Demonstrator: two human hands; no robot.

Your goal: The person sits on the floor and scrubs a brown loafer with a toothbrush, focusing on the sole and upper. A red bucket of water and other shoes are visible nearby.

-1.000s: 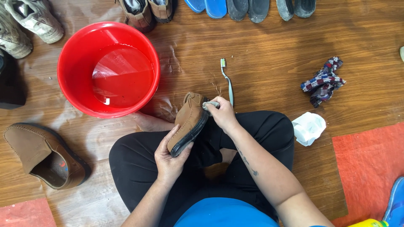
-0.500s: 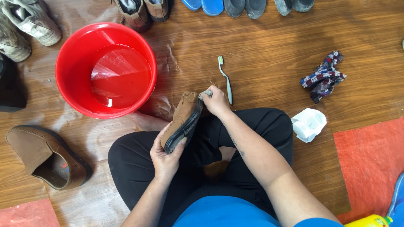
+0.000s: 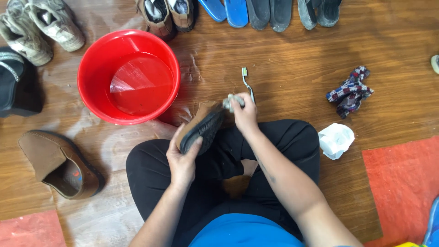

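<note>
1. Where the wooden floor (image 3: 283,59) meets the left edge, one black shoe (image 3: 11,75) is cut off, with two grey worn sneakers (image 3: 41,25) above it.
2. One brown suede loafer with a dark sole (image 3: 59,164) lies alone on its side on the floor, lower left.
3. One round red plastic basin (image 3: 128,77) stands near it, holding shallow water.
4. Two brown ankle boots (image 3: 167,16) sit above the basin, their tops cut by the frame.
5. The left hand (image 3: 183,162) has its fingers clamped around the heel end of a second brown suede shoe (image 3: 201,126), held over the lap in black trousers with the dark sole turned up; much of its upper is hidden.
6. The right hand (image 3: 244,114) has its fingers pinched together on one small grey rag (image 3: 231,101), pressed against the toe of that shoe.
7. One toothbrush with a green head (image 3: 247,82) lies on the floor just beyond the right hand, its handle end hidden behind it.
8. Two blue insoles (image 3: 226,9), two dark insoles (image 3: 270,11) and two dark shoe pieces (image 3: 318,11) line the top edge, all cut off.
9. One checked red, white and blue cloth (image 3: 350,91) lies crumpled, well apart from one white crumpled wad (image 3: 336,139).
10. One red mat (image 3: 402,183) runs out of frame at the right.
</note>
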